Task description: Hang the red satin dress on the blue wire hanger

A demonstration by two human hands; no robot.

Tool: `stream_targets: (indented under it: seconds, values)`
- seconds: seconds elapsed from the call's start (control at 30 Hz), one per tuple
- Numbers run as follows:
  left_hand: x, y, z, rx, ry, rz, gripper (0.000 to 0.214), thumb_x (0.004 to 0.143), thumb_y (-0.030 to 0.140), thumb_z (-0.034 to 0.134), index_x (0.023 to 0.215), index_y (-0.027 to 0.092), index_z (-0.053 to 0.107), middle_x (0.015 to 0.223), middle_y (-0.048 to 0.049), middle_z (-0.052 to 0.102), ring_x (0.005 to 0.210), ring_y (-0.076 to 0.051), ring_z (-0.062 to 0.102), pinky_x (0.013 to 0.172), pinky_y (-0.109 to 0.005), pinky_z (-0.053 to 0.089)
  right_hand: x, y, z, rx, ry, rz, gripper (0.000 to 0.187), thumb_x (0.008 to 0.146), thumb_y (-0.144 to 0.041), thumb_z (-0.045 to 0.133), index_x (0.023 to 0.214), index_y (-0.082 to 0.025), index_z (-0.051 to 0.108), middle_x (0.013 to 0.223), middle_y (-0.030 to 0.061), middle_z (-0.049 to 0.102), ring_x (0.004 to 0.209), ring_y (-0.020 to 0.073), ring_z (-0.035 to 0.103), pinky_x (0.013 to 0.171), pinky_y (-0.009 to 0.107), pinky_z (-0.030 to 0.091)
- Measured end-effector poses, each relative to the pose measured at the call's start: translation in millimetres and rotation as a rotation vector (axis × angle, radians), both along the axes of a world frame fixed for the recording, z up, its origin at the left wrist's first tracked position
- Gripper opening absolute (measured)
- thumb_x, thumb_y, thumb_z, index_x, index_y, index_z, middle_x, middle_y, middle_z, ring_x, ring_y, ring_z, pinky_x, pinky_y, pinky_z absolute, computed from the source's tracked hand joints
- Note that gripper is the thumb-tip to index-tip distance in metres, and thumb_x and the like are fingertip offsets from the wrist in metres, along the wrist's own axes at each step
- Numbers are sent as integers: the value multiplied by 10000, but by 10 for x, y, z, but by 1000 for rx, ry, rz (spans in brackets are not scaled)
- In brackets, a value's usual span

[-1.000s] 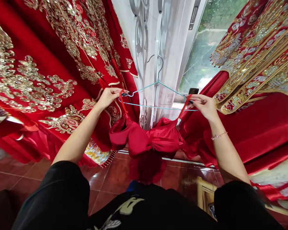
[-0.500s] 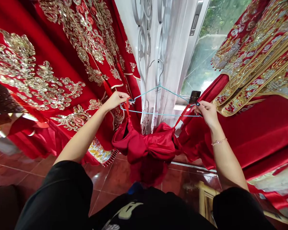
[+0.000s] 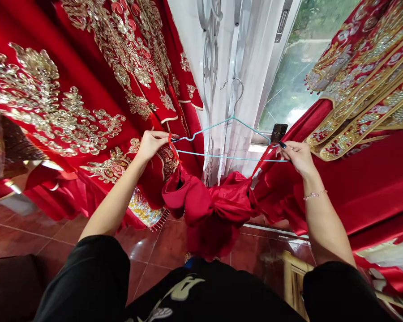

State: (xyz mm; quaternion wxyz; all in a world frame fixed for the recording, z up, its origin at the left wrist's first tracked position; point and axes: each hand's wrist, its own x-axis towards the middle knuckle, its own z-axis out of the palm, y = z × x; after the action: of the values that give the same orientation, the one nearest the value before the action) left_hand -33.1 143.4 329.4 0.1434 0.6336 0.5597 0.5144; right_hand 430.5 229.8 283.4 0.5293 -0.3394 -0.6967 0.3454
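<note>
A light blue wire hanger [image 3: 229,137] with a metal hook hangs in front of me, level with my hands. A plain red satin garment [image 3: 211,201] sags below it from two thin red straps. My left hand [image 3: 152,144] pinches the left strap at the hanger's left end. My right hand [image 3: 298,155] pinches the right strap at the hanger's right end. Both hands are closed, with dark nails showing.
Red gowns with gold embroidery [image 3: 87,98] hang at left and at right [image 3: 362,89]. White sheer curtain [image 3: 235,67] and a window [image 3: 295,76] lie behind. A small black device [image 3: 278,132] sits on the sill. Glossy red floor tiles [image 3: 147,255] below; a bamboo frame [image 3: 292,273] at lower right.
The view has shifted slightly right and up. Both hands keep hold of the straps at the hanger's ends; the hanger and garment sit a little further right.
</note>
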Motion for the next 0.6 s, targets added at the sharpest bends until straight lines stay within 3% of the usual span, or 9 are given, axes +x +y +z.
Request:
stream_targets:
  seconds: [0.13, 0.27, 0.33, 0.4, 0.43, 0.5, 0.57, 0.6]
  values:
    - [226, 137, 113, -69, 65, -198, 178, 723, 318, 748, 751, 147, 783, 813, -75, 785, 896, -275, 728, 898, -379, 562, -68, -70, -39, -51, -20, 7, 517, 692, -693, 756, 652, -180, 705, 357, -84, 328, 359, 70, 291, 441, 262, 402]
    - [151, 342, 440, -265, 181, -361, 31, 702, 119, 740, 722, 138, 725, 734, -45, 727, 797, -236, 710, 913, -444, 542, -111, -178, -86, -69, -76, -28, 483, 744, -658, 732, 728, -175, 746, 394, -57, 434, 373, 88, 369, 457, 266, 403]
    - [3, 295, 613, -346, 258, -334, 108, 687, 47, 715, 723, 148, 707, 745, -41, 707, 794, -229, 699, 936, -451, 531, -109, -231, -134, -52, -54, -88, 455, 741, -626, 751, 776, -172, 760, 497, -22, 546, 445, 104, 456, 493, 268, 435]
    - [-79, 96, 667, -243, 271, -203, 173, 710, 36, 683, 813, 170, 718, 861, -55, 710, 907, -249, 691, 1006, -451, 502, -95, -284, -233, -9, 37, -172, 417, 725, -568, 787, 910, -195, 769, 723, 19, 684, 609, 137, 589, 608, 276, 514]
    - [-67, -48, 616, -103, 238, -111, 216, 740, 49, 660, 894, 189, 719, 953, -60, 704, 996, -260, 674, 1053, -453, 476, -89, -311, -310, 10, 110, -217, 421, 733, -540, 787, 1010, -224, 755, 875, 29, 720, 724, 154, 642, 683, 283, 544]
    - [65, -375, 334, 155, 200, 48, 292, 841, 95, 556, 1058, 233, 693, 1123, -65, 668, 1186, -274, 598, 1155, -473, 386, -86, -365, -527, 5, 246, -285, 450, 781, -507, 743, 1174, -295, 686, 1138, 27, 700, 902, 169, 680, 764, 295, 567]
    - [279, -681, -142, 192, 253, -53, 258, 866, 167, 550, 1070, 265, 675, 1125, -73, 660, 1182, -294, 583, 1127, -488, 402, -114, -412, -808, -110, 231, -286, 441, 815, -482, 690, 1217, -309, 642, 1218, 29, 669, 917, 171, 690, 729, 301, 575]
    - [385, -807, -414, 113, 285, -156, 256, 875, 206, 554, 1102, 266, 658, 1141, -85, 658, 1164, -298, 589, 1091, -484, 430, -145, -428, -959, -203, 141, -271, 422, 814, -455, 679, 1201, -289, 643, 1208, 38, 673, 904, 176, 693, 714, 309, 577]
